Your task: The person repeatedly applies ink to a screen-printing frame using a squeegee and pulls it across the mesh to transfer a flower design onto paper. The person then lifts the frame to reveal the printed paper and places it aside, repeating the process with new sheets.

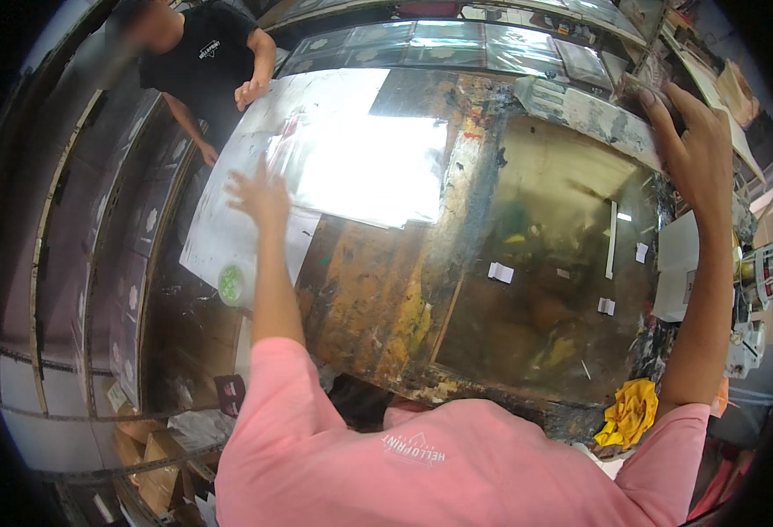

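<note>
My left hand (pixel 262 195) is slightly blurred, its fingers spread. It is over the left edge of a stack of glossy, clear plastic-looking sheets (pixel 369 171), which reflects bright light. I cannot tell whether it touches them. The sheets lie partly on large white paper (pixel 220 233) on the stained table. At the upper right my right hand (pixel 694 145) has its fingers curled over the far right corner of a grey, paint-smeared frame bar (pixel 584 114). This bar borders a dark amber panel (pixel 536 255) with small white tape pieces (pixel 501 272) on it.
A person (pixel 206 66) in a dark shirt stands at the far left, hands by the paper. A round container with green contents (pixel 231 285) is beside my left forearm. A yellow cloth (pixel 626 413) lies near my right elbow. Racks (pixel 110 220) line the left side.
</note>
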`<state>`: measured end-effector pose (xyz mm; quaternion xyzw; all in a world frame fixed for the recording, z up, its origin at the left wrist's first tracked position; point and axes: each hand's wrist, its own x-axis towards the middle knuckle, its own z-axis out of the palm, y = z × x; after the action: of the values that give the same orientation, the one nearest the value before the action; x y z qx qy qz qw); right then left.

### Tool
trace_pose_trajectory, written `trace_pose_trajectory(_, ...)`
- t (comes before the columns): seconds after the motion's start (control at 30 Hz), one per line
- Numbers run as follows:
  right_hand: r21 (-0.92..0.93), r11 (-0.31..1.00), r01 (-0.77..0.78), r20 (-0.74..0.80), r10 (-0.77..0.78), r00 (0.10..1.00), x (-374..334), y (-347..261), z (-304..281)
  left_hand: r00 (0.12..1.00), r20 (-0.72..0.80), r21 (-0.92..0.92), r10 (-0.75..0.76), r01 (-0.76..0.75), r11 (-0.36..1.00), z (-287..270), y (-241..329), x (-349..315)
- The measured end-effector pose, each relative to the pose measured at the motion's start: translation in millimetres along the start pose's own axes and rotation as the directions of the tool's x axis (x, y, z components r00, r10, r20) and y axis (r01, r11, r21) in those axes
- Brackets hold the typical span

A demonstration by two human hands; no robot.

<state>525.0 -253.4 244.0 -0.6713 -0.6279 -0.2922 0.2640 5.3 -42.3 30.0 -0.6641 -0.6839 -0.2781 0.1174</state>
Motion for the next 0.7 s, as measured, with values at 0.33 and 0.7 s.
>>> trace_pose_trajectory(0.33,0.069,0.996,-0.062,0.161,0.051,0.986,12,6,-1,0.758,0.416,-0.075,0.503,-0.522,0.85,46,148,-125)
trace_pose_trajectory(0.7,0.127,0.991,-0.039,0.094,0.027,0.995,26,9,-3,0.674,0.383,-0.315,0.632,-0.548,0.775,-15,208,-80)
